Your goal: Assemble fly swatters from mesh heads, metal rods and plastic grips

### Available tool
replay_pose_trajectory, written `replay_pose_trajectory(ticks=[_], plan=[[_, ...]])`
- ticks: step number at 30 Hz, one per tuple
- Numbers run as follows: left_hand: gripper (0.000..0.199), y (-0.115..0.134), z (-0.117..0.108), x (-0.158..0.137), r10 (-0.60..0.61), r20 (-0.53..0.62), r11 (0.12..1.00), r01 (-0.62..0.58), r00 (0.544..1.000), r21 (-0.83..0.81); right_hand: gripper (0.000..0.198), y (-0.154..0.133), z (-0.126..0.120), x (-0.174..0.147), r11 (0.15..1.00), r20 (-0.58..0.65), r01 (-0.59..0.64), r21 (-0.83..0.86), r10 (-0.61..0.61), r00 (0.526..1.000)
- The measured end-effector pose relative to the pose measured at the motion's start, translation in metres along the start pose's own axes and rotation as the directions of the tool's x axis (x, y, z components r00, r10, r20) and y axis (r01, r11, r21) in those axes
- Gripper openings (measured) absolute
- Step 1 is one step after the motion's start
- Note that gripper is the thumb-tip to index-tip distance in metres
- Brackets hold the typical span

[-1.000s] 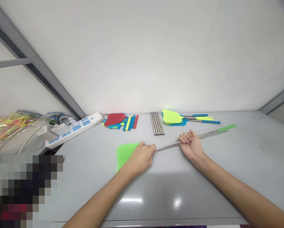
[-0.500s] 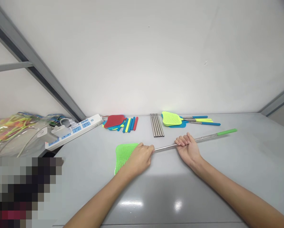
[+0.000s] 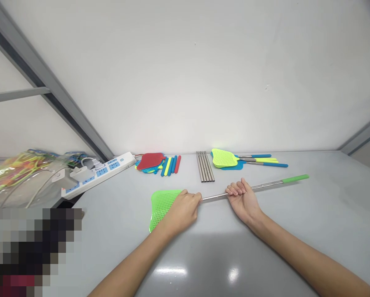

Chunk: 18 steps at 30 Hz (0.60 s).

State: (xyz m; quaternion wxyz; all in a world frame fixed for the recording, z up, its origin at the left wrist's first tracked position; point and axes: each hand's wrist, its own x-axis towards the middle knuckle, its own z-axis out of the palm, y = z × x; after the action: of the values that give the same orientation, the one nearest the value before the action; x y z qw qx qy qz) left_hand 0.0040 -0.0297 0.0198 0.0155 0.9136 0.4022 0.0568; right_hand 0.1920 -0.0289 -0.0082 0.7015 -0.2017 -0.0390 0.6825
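A green fly swatter (image 3: 163, 205) with a long metal rod and a green grip (image 3: 296, 178) lies across in front of me. My left hand (image 3: 186, 210) is closed around the swatter where its perforated head meets the rod, hiding that joint. Farther right, my right hand (image 3: 242, 200) wraps its fingers round the middle of the rod, palm turned up. Behind my hands, several bare metal rods (image 3: 205, 167) lie side by side on the grey table (image 3: 126, 231).
At the back left are a red swatter head (image 3: 150, 161) on a pile and several coloured grips (image 3: 171, 166). Swatters with a yellow one (image 3: 225, 158) on top lie back right. A power strip (image 3: 107, 171) and a plastic bag of colourful items (image 3: 14, 173) are at left.
The whole view has shifted slightly downward. Both hands keep hold of the green fly swatter; my right hand sits slightly farther left, nearer my left hand.
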Motion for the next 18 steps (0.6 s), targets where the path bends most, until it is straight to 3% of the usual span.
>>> replay_pose_trajectory(ticks=[7,18], plan=[[0.022,-0.007,0.0,0.001,-0.041,-0.034,0.996,0.038,0.999,-0.083,0.035,0.002,0.001,0.0,0.999,-0.026,-0.034,0.009,0.034,0.999],[0.031,-0.01,-0.001,0.004,-0.079,-0.035,0.956,0.065,0.996,-0.287,0.025,-0.012,0.003,0.012,0.993,0.041,-0.117,-0.025,0.118,0.992]])
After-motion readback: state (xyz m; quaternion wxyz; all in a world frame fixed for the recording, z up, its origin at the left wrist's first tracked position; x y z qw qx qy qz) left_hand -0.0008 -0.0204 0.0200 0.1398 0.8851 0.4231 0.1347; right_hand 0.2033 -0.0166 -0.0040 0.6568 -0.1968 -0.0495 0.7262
